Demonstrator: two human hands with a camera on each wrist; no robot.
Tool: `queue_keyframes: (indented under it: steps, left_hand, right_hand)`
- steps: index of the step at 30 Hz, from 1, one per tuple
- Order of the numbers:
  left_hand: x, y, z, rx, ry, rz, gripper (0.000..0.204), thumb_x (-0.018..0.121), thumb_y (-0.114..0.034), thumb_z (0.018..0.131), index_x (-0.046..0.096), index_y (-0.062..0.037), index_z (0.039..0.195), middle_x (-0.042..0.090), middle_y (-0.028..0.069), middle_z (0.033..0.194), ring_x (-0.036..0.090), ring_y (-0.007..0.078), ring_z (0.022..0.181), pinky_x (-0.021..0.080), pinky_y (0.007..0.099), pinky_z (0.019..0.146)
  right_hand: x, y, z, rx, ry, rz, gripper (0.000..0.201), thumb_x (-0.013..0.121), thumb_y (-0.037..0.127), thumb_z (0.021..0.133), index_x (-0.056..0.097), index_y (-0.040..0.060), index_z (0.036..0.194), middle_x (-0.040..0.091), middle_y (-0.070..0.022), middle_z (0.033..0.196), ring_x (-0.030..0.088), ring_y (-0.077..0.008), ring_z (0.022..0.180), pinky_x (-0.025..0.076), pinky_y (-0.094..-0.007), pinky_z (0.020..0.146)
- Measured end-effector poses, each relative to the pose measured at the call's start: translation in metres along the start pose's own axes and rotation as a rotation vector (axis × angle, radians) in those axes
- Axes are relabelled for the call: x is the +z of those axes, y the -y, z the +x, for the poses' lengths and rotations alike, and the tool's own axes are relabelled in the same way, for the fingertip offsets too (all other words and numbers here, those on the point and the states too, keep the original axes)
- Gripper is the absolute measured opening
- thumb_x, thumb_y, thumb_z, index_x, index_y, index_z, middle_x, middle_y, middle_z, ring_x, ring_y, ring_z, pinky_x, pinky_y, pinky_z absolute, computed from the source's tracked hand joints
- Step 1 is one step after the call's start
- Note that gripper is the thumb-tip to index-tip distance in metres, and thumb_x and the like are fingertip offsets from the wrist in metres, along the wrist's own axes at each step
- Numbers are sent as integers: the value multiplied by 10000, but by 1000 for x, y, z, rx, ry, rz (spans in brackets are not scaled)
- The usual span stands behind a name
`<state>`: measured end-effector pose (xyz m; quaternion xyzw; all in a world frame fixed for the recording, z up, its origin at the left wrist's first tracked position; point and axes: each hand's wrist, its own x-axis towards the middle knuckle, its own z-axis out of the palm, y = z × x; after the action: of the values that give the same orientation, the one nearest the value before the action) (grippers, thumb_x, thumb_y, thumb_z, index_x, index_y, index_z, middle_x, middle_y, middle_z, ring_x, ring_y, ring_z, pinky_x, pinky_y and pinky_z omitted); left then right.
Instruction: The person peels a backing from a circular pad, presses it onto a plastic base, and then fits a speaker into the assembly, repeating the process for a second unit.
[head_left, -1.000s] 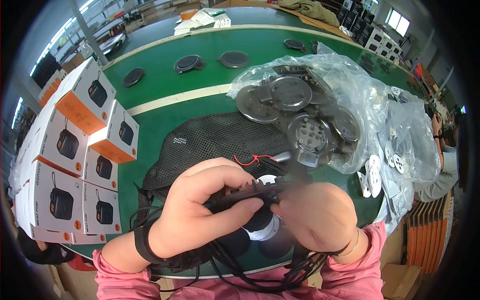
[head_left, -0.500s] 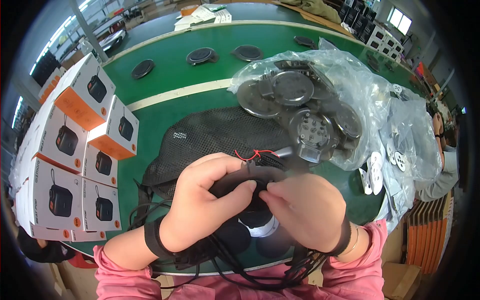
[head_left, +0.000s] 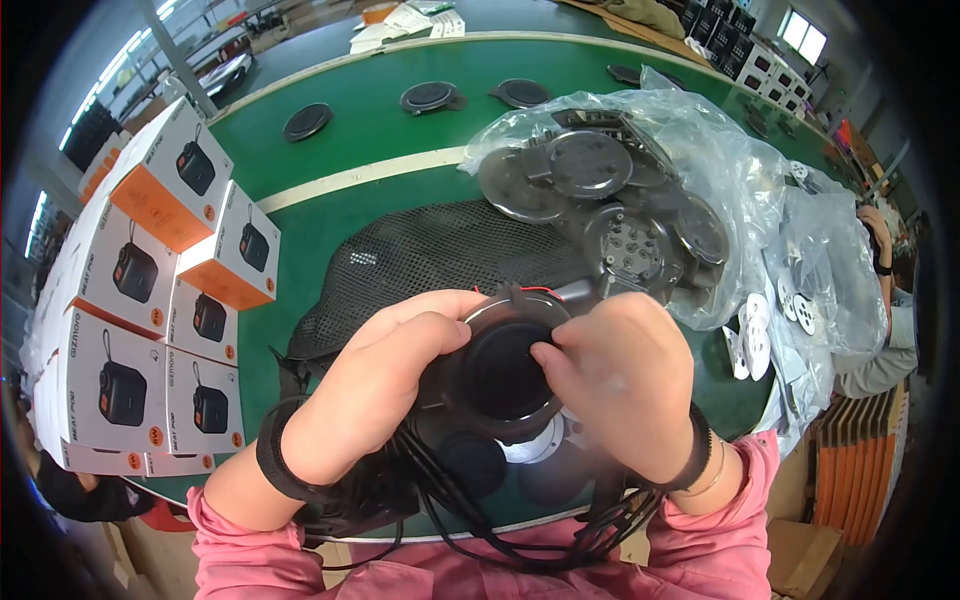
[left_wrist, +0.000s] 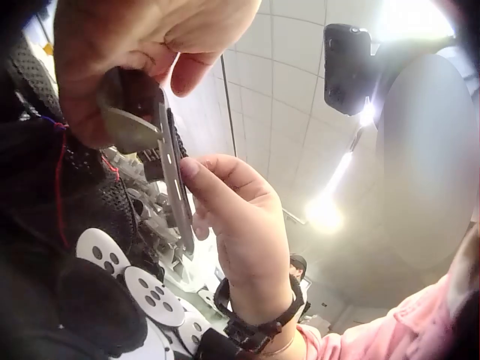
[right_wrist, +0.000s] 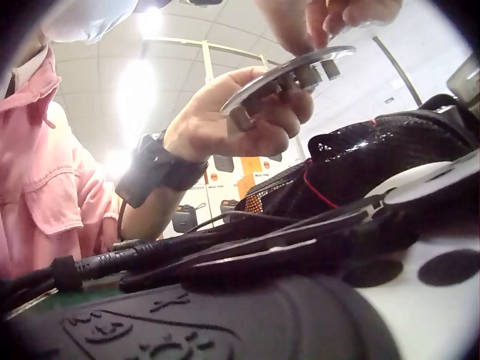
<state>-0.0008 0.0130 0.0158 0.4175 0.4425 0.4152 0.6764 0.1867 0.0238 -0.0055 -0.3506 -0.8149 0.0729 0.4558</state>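
A person in pink sleeves holds one round black disc [head_left: 505, 368] above the green counter [head_left: 380, 130], just before the chest. The left hand [head_left: 385, 385] grips its left rim with fingers [head_left: 440, 325] curled over the edge; the right hand [head_left: 625, 385] pinches the right rim between thumb and fingertips. From the left wrist view the disc [left_wrist: 174, 176] shows edge-on, thin and flat.

Behind the hands lies one black mesh bag [head_left: 440, 265] with a red tie, and past it a clear plastic bag [head_left: 700, 140] heaped with grey discs too tangled to count. Four more dark discs sit apart on the counter's far side, among them one near the white stripe [head_left: 307, 121]. White perforated discs [head_left: 750, 335] lie to the right. At left, seven white-and-orange cartons [head_left: 150, 270] are clearly visible, printed "BEAT POP" and "GIZMOTO", as best it can be read. Black cables [head_left: 480, 520] trail beneath the wrists.
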Motion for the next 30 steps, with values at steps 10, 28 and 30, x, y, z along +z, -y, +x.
queue_keyframes:
  steps: [10, 28, 30]
  left_hand:
    - [-1, -11, -2, 6, 77, -88, 443, 347, -13, 707, 450, 108, 1121, 534, 167, 1076, 539, 206, 970, 424, 291, 860]
    - [-2, -9, -2, 108, 96, -13, 476, 389, 91, 705, 425, 66, 1179, 513, 121, 1137, 510, 179, 1030, 398, 281, 890]
    - [-3, -10, -1, 103, 103, 5, 484, 391, 106, 703, 421, 64, 1185, 512, 119, 1141, 509, 177, 1032, 398, 281, 892]
  right_hand:
    - [-1, 7, -1, 825, -141, 1108, 190, 500, 29, 840, 509, 4, 1029, 480, 0, 866, 479, -45, 718, 410, -181, 615]
    - [1, 4, -5, 620, -131, 1141, 276, 445, -87, 822, 428, -38, 1093, 546, -79, 971, 527, -85, 850, 456, -199, 702]
    - [0, 4, -5, 635, -124, 1170, 286, 439, -87, 827, 423, -43, 1110, 545, -92, 1002, 529, -97, 876, 457, -207, 724]
